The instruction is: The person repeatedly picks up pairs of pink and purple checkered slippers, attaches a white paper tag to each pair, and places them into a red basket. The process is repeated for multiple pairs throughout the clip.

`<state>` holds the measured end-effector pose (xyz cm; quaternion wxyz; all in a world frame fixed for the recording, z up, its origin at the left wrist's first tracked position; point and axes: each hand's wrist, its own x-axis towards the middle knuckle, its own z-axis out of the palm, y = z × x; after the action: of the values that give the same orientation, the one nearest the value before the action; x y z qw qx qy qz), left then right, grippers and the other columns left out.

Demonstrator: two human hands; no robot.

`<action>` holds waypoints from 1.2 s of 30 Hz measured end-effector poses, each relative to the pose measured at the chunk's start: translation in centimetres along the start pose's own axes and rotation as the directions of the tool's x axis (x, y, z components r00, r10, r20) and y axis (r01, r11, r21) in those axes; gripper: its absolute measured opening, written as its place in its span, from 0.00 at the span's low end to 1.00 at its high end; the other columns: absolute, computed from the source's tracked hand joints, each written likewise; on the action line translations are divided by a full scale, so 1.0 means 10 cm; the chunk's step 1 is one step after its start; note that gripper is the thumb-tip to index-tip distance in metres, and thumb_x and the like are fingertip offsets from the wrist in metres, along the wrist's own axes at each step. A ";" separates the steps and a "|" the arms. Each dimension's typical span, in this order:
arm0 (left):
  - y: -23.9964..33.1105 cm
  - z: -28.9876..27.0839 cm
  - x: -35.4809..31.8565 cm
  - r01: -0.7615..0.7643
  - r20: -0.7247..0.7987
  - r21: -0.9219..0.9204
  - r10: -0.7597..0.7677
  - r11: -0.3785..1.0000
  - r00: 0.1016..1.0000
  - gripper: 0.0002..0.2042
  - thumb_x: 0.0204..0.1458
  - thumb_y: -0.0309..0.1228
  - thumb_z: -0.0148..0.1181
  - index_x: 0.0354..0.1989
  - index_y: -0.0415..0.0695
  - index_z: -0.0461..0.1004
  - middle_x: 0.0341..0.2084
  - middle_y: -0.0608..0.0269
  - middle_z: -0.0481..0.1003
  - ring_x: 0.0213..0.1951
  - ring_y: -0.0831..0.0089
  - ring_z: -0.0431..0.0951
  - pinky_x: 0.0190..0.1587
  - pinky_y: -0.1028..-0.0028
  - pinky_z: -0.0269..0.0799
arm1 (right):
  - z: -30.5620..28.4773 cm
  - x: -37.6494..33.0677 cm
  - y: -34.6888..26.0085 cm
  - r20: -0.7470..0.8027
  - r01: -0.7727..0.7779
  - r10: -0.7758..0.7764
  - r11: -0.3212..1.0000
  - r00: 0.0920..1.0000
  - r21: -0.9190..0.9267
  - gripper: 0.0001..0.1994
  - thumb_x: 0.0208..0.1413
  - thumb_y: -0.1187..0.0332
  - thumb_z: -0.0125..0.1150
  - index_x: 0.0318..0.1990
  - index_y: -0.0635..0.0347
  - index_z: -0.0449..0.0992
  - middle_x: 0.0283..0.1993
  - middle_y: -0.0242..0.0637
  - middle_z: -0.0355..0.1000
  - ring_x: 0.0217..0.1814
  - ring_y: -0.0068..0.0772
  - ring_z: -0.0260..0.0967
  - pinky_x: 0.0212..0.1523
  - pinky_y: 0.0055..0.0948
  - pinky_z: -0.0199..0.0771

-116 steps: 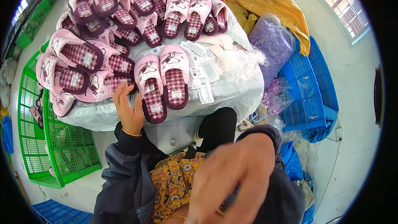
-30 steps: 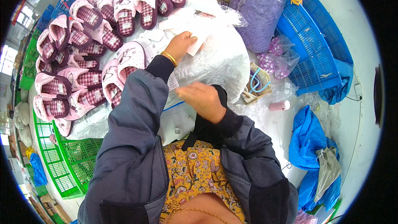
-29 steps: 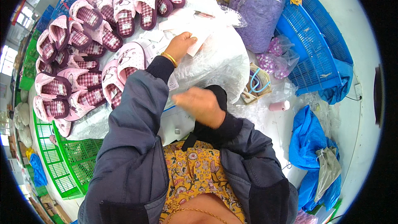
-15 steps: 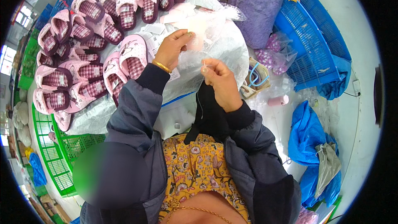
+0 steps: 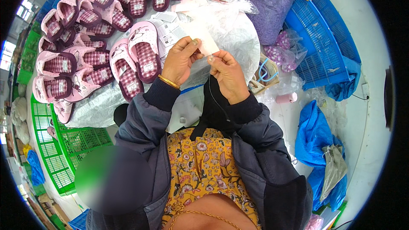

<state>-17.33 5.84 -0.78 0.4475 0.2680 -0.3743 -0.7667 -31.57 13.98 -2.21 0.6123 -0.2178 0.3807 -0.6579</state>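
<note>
A small pale pink card is pinched between the thumb and fingers of my left hand, which wears a gold bangle. My right hand is closed at the card's lower right corner, its fingertips pinching a thin thread that trails down in front of my dark trousers. Whether a needle sits in those fingertips is too small to tell. Left of my hands lies a pair of pink slippers with checked insoles: one slipper and its mate. White printed slips lie beyond my left hand.
Several more pink slippers crowd the left of the plastic-covered table. At right stand a bag of purple material, a blue crate, an open box and a pink thread spool. A green crate is at lower left.
My right hand has come up to the card's corner, closing the gap between my hands. The card is tilted further toward me, and my left hand has shifted slightly nearer and right.
</note>
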 end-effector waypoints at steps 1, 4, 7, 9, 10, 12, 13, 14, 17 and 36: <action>0.00 -0.02 -0.01 -0.007 0.009 -0.005 0.007 1.000 1.000 0.04 0.61 0.30 0.60 0.34 0.45 0.75 0.32 0.70 0.75 0.34 0.81 0.73 0.39 0.78 0.73 | 0.01 -0.01 0.00 -0.005 0.000 0.000 1.000 1.000 0.001 0.11 0.56 0.73 0.66 0.45 0.58 0.74 0.33 0.23 0.70 0.29 0.14 0.62 0.33 0.16 0.62; 0.00 -0.03 -0.05 -0.018 0.013 -0.017 0.018 1.000 1.000 0.04 0.61 0.30 0.60 0.34 0.45 0.75 0.32 0.70 0.75 0.35 0.81 0.73 0.41 0.77 0.73 | 0.03 -0.04 0.01 -0.028 0.001 -0.001 1.000 1.000 0.002 0.09 0.55 0.73 0.66 0.43 0.58 0.75 0.32 0.23 0.70 0.29 0.15 0.62 0.32 0.16 0.62; -0.01 -0.06 -0.08 -0.020 0.019 -0.021 0.021 1.000 1.000 0.04 0.61 0.30 0.59 0.36 0.44 0.76 0.33 0.70 0.75 0.36 0.81 0.74 0.42 0.77 0.74 | 0.05 -0.06 0.01 -0.020 -0.006 0.006 1.000 1.000 -0.013 0.09 0.55 0.73 0.66 0.43 0.58 0.76 0.31 0.23 0.70 0.28 0.15 0.62 0.31 0.16 0.62; -0.02 -0.07 -0.11 -0.023 0.027 -0.015 0.024 1.000 0.999 0.04 0.61 0.29 0.59 0.38 0.43 0.76 0.33 0.70 0.75 0.36 0.80 0.74 0.42 0.77 0.74 | 0.02 -0.07 0.02 -0.029 -0.019 0.018 1.000 0.999 -0.024 0.09 0.55 0.73 0.66 0.43 0.58 0.76 0.31 0.23 0.70 0.28 0.15 0.62 0.31 0.16 0.62; -0.02 -0.06 -0.14 -0.026 0.031 -0.008 0.026 1.000 0.999 0.04 0.61 0.29 0.59 0.38 0.43 0.77 0.34 0.70 0.75 0.37 0.80 0.74 0.42 0.77 0.74 | 0.02 -0.08 0.02 -0.035 -0.025 0.024 0.999 0.999 -0.029 0.09 0.55 0.73 0.66 0.43 0.58 0.76 0.30 0.22 0.70 0.28 0.15 0.62 0.31 0.16 0.62; -0.02 -0.06 -0.17 -0.034 0.038 0.003 0.034 0.999 0.999 0.05 0.61 0.29 0.59 0.39 0.42 0.77 0.34 0.69 0.76 0.37 0.80 0.75 0.42 0.77 0.74 | 0.02 -0.10 0.01 -0.037 -0.027 0.025 0.999 0.999 -0.040 0.09 0.55 0.74 0.66 0.43 0.57 0.76 0.30 0.22 0.70 0.27 0.14 0.62 0.31 0.16 0.62; -0.02 -0.07 -0.18 -0.040 0.041 0.007 0.040 0.999 0.998 0.05 0.61 0.29 0.59 0.40 0.42 0.77 0.34 0.68 0.76 0.37 0.80 0.75 0.42 0.77 0.74 | 0.03 -0.11 0.01 -0.037 -0.029 0.027 0.999 0.999 -0.045 0.08 0.55 0.74 0.66 0.42 0.57 0.76 0.30 0.22 0.70 0.27 0.14 0.62 0.31 0.16 0.62; -0.03 -0.07 -0.19 -0.046 0.045 0.012 0.046 0.999 0.998 0.05 0.61 0.29 0.58 0.40 0.41 0.77 0.34 0.68 0.76 0.37 0.79 0.75 0.42 0.77 0.74 | 0.03 -0.11 0.01 -0.039 -0.036 0.034 0.998 0.999 -0.049 0.08 0.55 0.74 0.66 0.42 0.57 0.76 0.29 0.22 0.70 0.27 0.14 0.62 0.31 0.17 0.62; -0.05 -0.13 -0.20 -0.040 0.069 0.079 0.035 0.996 0.997 0.06 0.61 0.29 0.58 0.41 0.39 0.77 0.33 0.67 0.77 0.36 0.79 0.75 0.44 0.77 0.73 | 0.02 -0.11 0.01 -0.036 -0.057 0.055 0.997 0.998 -0.051 0.06 0.55 0.74 0.65 0.39 0.56 0.76 0.29 0.22 0.70 0.27 0.15 0.62 0.31 0.17 0.62; 0.15 -0.30 -0.59 -0.024 0.282 0.626 -0.197 0.779 0.939 0.06 0.58 0.29 0.60 0.35 0.38 0.77 0.29 0.71 0.75 0.33 0.86 0.70 0.37 0.80 0.67 | -0.03 -0.33 -0.02 0.237 0.138 0.007 0.796 0.971 -0.589 0.05 0.53 0.75 0.67 0.35 0.64 0.76 0.32 0.28 0.75 0.33 0.13 0.68 0.35 0.17 0.69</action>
<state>-11.66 9.56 -0.85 0.2285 0.2843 -0.6623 -0.6544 -31.37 17.27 -1.62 0.5275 -0.4876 0.4891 -0.4947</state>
